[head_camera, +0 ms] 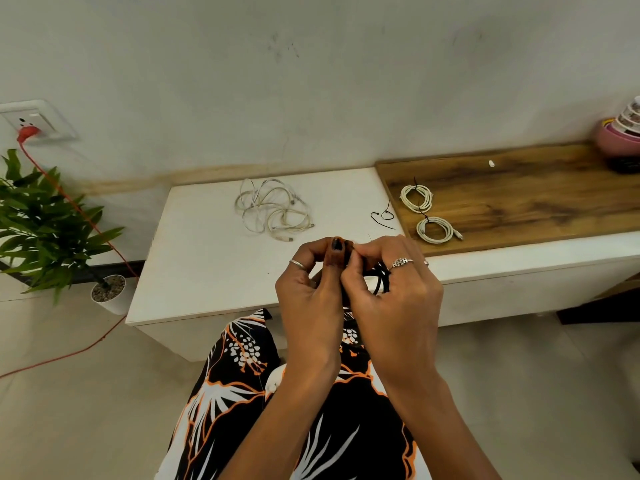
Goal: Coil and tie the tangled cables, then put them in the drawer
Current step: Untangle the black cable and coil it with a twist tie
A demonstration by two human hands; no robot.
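Patterned fabric [242,393], black with white leaves and orange outlines, fills the bottom of the view beneath both forearms. Above it the left hand [311,299] and the right hand [391,299] meet over the near edge of the white worktop [194,258]. Both hands have their fingers curled, and their fingertips press together at one spot. Between them sits a coiled black cable [379,275]; its smooth, round loops show through the gap under the right hand's fingers, which wrap over the coil, while the left hand's thumb and forefinger pinch at its top. Whether a tie is held there cannot be told. Silver rings show on fingers of both hands.

Toward the far edge of the matte white worktop lies a loose tangle of white cables [273,209], glossy, in irregular overlapping loops with small plugs at the ends. Near the worktop's right edge lie thin black ties [382,218], bent and wiry. Beside that edge begins a wood-grain surface [536,202], brown and streaked; near its left edge lie two neat round coils of white cable [426,213], each cinched with a black tie, one behind the other. At its far right corner stands a stack of bowls [623,133], the lowest pink.
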